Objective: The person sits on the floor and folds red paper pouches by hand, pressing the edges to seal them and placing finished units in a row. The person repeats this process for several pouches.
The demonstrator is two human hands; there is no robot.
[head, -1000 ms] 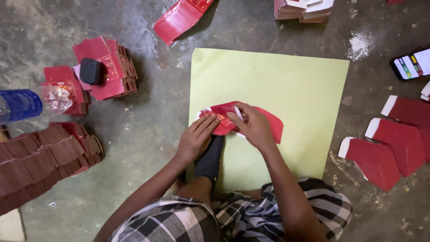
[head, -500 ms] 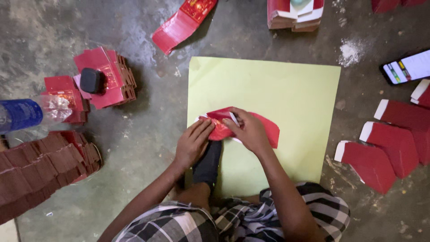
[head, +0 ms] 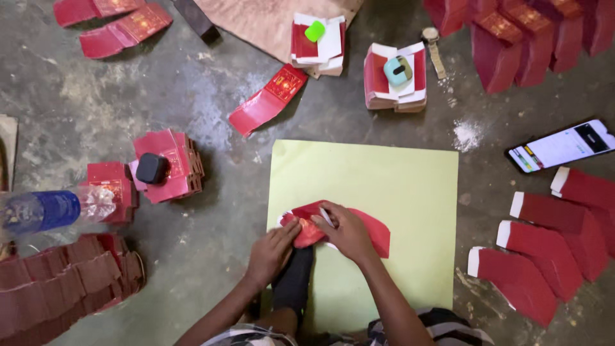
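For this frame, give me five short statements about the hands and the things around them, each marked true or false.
1. Both hands press on a red card piece lying on a pale green sheet. True.
2. The right hand is empty. False: a thin white stick-like thing shows between its fingers.
3. A phone with a lit screen lies on the floor right of the sheet. True.
4. The left hand holds the plastic bottle. False: the bottle lies far off at the left edge, untouched.
5. A small black object sits on a stack of red cards. True.
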